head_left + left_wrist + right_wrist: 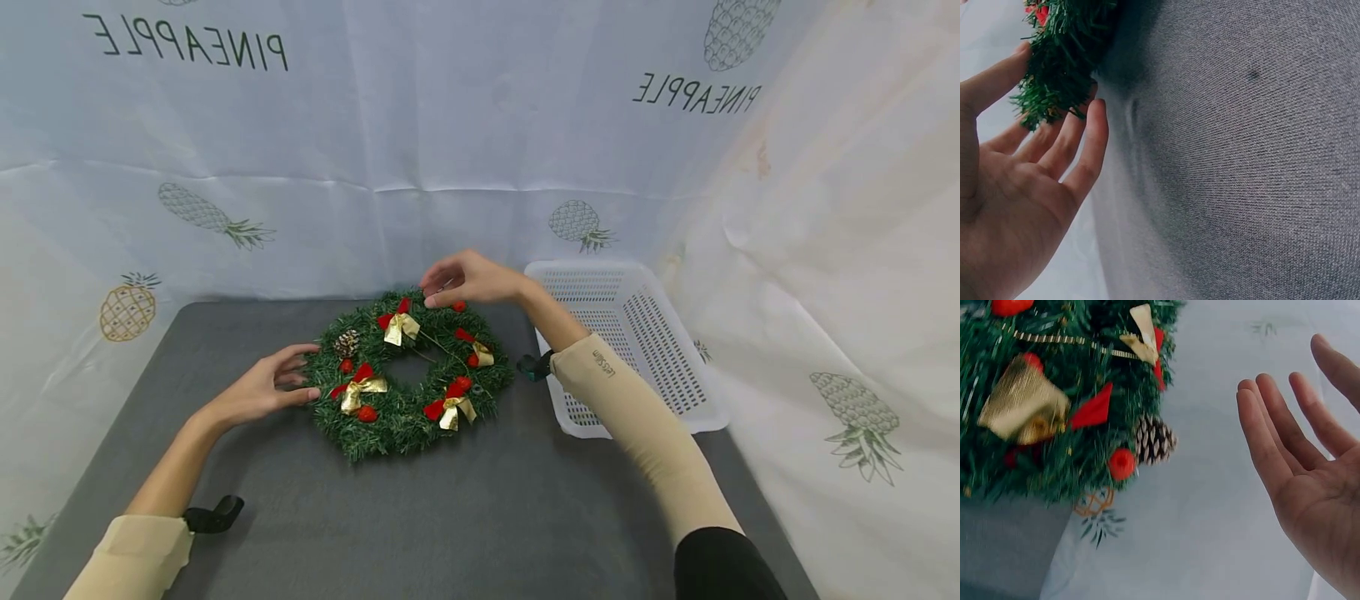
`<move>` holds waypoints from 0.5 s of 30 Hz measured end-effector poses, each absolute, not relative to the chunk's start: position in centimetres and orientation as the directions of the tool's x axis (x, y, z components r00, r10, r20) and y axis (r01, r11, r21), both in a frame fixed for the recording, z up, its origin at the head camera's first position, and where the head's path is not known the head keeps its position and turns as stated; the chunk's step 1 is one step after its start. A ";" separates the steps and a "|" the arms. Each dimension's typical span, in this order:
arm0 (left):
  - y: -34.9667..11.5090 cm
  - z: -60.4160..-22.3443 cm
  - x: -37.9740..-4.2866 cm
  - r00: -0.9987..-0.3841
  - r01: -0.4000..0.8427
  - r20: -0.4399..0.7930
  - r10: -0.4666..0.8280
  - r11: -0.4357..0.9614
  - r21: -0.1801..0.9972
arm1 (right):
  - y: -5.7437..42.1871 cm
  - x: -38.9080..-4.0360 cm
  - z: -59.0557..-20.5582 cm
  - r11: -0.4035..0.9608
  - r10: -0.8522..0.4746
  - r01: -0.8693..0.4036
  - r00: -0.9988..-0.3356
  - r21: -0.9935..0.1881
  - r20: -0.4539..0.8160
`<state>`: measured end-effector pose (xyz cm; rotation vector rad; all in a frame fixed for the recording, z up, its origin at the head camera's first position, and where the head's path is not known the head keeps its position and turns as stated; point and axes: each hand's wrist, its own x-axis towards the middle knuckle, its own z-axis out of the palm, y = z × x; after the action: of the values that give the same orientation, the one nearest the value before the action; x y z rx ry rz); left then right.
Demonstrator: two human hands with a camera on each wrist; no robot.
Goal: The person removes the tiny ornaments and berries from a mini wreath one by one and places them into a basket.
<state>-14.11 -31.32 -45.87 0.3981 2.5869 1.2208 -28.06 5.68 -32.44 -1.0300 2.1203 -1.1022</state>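
A green Christmas wreath [397, 439] lies at the back of the table, decorated with red and gold bows [362, 386], red berries [367, 414] and a pine cone [347, 343]. My left hand [262, 387] holds its left edge; in the left wrist view, the greenery [1060, 69] sits between thumb and fingers. Above the wreath's far right edge hovers my right hand [476, 279], its fingers loosely bent and holding nothing. The right wrist view shows that hand [1322, 494] apart from the wreath [1097, 375]. The wreath's underside is hidden.
A white perforated plastic basket [675, 358] stands to the right of the wreath, partly behind my right forearm. The dark grey table [420, 525] reaches back to a white curtain [450, 108] printed with pineapples, which also hangs along both sides.
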 end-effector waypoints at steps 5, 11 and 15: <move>-31.2 -45.7 -14.0 -0.931 0.130 -0.116 0.345 0.613 0.779 | 3.6 -27.8 -33.4 0.350 -0.849 -0.394 -0.516 -0.850 -0.111; -31.1 -45.3 -13.9 -0.929 0.129 -0.121 0.350 0.610 0.782 | 1.2 -27.0 -34.6 0.355 -0.867 -0.389 -0.478 -0.850 -0.144; -31.1 -45.2 -13.9 -0.929 0.126 -0.122 0.350 0.607 0.785 | -0.1 -26.8 -35.4 0.365 -0.873 -0.385 -0.458 -0.848 -0.168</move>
<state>-13.91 -31.06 -45.19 0.3899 2.5715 1.2260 -26.84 -0.06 -35.41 -1.0851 2.0071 -1.0107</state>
